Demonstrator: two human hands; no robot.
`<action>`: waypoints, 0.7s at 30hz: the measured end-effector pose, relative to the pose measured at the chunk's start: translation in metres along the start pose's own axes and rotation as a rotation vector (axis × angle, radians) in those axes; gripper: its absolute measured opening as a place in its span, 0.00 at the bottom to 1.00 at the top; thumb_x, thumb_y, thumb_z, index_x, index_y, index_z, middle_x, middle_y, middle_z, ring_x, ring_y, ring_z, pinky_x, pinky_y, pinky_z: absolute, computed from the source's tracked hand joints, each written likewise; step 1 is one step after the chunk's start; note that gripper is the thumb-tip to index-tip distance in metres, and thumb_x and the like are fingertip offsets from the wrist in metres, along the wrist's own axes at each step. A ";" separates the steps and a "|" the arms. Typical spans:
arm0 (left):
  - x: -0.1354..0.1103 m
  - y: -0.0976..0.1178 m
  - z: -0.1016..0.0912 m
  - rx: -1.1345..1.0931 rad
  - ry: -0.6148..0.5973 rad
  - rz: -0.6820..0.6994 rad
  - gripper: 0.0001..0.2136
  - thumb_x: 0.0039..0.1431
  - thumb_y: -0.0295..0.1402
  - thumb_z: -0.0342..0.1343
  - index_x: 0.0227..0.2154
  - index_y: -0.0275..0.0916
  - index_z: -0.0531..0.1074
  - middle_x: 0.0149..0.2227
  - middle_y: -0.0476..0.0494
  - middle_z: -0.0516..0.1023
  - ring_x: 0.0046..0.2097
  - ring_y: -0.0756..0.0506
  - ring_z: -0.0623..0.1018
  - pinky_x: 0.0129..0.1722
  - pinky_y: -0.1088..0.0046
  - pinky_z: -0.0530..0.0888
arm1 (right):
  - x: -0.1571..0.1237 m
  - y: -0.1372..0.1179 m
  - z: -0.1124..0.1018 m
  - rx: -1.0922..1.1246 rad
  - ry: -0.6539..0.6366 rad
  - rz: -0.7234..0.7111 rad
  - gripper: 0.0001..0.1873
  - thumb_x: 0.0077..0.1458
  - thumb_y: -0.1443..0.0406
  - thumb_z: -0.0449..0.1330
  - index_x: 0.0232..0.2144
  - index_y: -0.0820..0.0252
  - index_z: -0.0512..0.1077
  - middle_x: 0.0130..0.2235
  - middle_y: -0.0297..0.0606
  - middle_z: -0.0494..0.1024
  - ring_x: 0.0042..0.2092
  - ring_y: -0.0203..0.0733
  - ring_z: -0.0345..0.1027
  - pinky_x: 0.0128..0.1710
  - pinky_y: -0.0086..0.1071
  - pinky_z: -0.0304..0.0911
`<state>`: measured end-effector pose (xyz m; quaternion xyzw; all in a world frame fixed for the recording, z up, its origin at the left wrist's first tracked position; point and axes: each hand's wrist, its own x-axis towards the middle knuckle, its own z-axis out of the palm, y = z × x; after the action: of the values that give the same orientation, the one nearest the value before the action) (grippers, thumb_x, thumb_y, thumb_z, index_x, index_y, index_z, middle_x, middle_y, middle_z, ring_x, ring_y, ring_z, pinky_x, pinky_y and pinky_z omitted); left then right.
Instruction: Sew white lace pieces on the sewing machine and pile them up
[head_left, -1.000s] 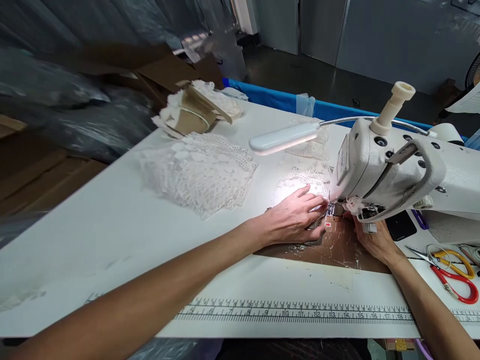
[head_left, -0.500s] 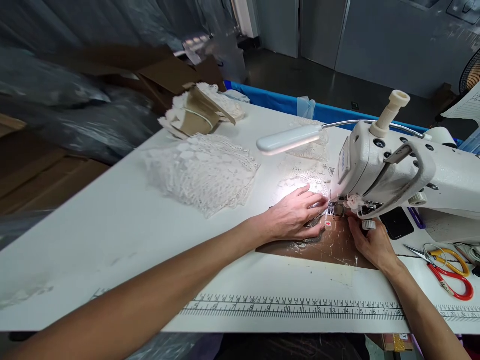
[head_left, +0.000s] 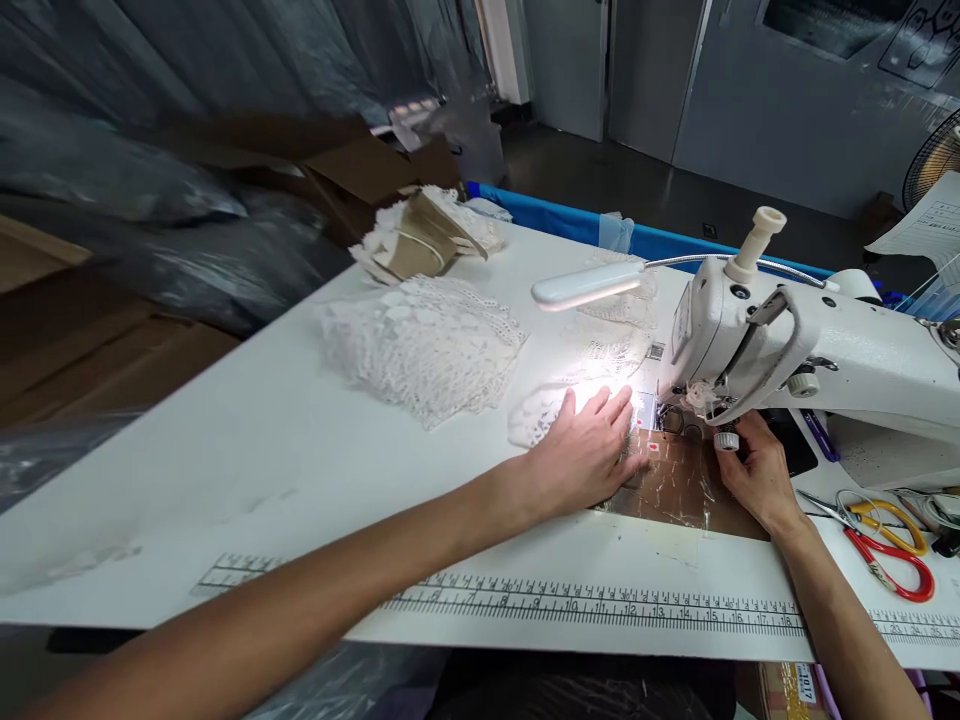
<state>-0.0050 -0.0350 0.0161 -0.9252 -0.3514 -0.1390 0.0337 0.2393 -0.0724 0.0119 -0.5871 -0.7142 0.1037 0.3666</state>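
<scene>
My left hand [head_left: 589,450] lies flat with fingers stretched out on a white lace piece [head_left: 536,415] just left of the needle of the white sewing machine [head_left: 795,345]. My right hand [head_left: 754,470] is under the machine head, its fingers curled at a small round knob [head_left: 726,440]. A brown taped patch [head_left: 679,490] covers the table between both hands. The lamp [head_left: 581,283] lights the lace brightly.
A heap of white lace [head_left: 424,345] and a cardboard bundle wrapped in lace [head_left: 420,240] lie at the back left of the white table [head_left: 225,450]. Red and yellow scissors [head_left: 889,535] lie at the right. A printed ruler [head_left: 600,600] runs along the front edge.
My left hand has slid left and flattened out, drawing the lace away from the needle. My right hand has risen from the table to the knob under the machine head. The view shifted.
</scene>
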 end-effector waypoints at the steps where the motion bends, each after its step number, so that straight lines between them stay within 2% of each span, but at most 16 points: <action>1: -0.001 0.000 -0.003 0.003 -0.009 -0.009 0.20 0.69 0.45 0.46 0.45 0.32 0.70 0.53 0.29 0.73 0.49 0.34 0.75 0.44 0.56 0.73 | 0.001 0.002 -0.001 -0.007 0.020 0.005 0.13 0.62 0.59 0.50 0.34 0.58 0.73 0.35 0.41 0.75 0.34 0.43 0.70 0.35 0.34 0.69; 4: 0.007 -0.014 -0.010 -0.026 -0.003 0.030 0.11 0.68 0.34 0.46 0.39 0.34 0.71 0.48 0.33 0.75 0.39 0.42 0.76 0.36 0.66 0.72 | 0.002 0.009 -0.003 -0.050 0.072 0.022 0.15 0.62 0.59 0.50 0.36 0.57 0.74 0.35 0.42 0.76 0.35 0.44 0.70 0.36 0.36 0.69; 5: 0.014 -0.022 -0.011 -0.042 0.009 0.064 0.11 0.67 0.28 0.43 0.37 0.34 0.71 0.46 0.34 0.76 0.38 0.43 0.76 0.35 0.68 0.71 | 0.002 0.011 -0.002 -0.066 0.089 0.018 0.15 0.61 0.59 0.49 0.36 0.57 0.75 0.36 0.42 0.76 0.36 0.45 0.71 0.37 0.37 0.70; 7: 0.028 -0.039 -0.010 -0.135 -0.012 0.176 0.13 0.65 0.23 0.41 0.35 0.35 0.71 0.44 0.37 0.76 0.34 0.47 0.75 0.30 0.72 0.67 | 0.001 0.014 -0.001 -0.103 0.119 0.006 0.16 0.61 0.60 0.49 0.38 0.57 0.75 0.37 0.43 0.76 0.39 0.48 0.71 0.39 0.38 0.70; 11: 0.051 -0.061 0.002 -0.208 -0.070 0.262 0.11 0.67 0.28 0.44 0.35 0.37 0.72 0.39 0.41 0.76 0.36 0.47 0.75 0.35 0.73 0.70 | -0.002 0.016 0.003 -0.215 0.137 0.021 0.18 0.61 0.60 0.48 0.42 0.60 0.76 0.39 0.46 0.74 0.40 0.50 0.70 0.37 0.40 0.70; 13: 0.055 -0.065 0.010 -0.263 -0.100 0.257 0.09 0.66 0.30 0.46 0.36 0.37 0.72 0.39 0.42 0.75 0.38 0.46 0.75 0.38 0.72 0.70 | -0.004 0.017 0.003 -0.294 0.115 0.021 0.18 0.62 0.59 0.49 0.43 0.61 0.76 0.39 0.47 0.73 0.40 0.51 0.69 0.36 0.40 0.70; 16: 0.054 -0.066 0.017 -0.298 -0.125 0.204 0.08 0.64 0.31 0.48 0.35 0.36 0.71 0.37 0.43 0.74 0.34 0.47 0.73 0.34 0.73 0.69 | -0.007 0.020 0.004 -0.415 0.039 -0.009 0.17 0.63 0.59 0.50 0.40 0.62 0.76 0.40 0.49 0.72 0.40 0.52 0.68 0.38 0.42 0.69; 18: 0.052 -0.064 0.016 -0.317 -0.133 0.162 0.09 0.64 0.32 0.47 0.32 0.36 0.70 0.34 0.44 0.72 0.31 0.48 0.71 0.32 0.73 0.68 | -0.008 0.021 0.005 -0.475 -0.013 -0.029 0.17 0.64 0.62 0.49 0.37 0.62 0.76 0.40 0.49 0.72 0.40 0.51 0.67 0.38 0.40 0.68; 21: 0.046 -0.056 0.006 -0.368 -0.143 0.123 0.10 0.65 0.34 0.46 0.31 0.37 0.68 0.35 0.42 0.71 0.33 0.47 0.71 0.34 0.71 0.68 | -0.007 0.017 0.004 -0.499 -0.048 -0.028 0.18 0.65 0.64 0.47 0.33 0.62 0.76 0.38 0.48 0.72 0.38 0.48 0.67 0.35 0.36 0.66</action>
<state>-0.0077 0.0377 0.0211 -0.9431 -0.2642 -0.1323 -0.1524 0.2502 -0.0729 -0.0034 -0.6469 -0.7343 -0.0672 0.1945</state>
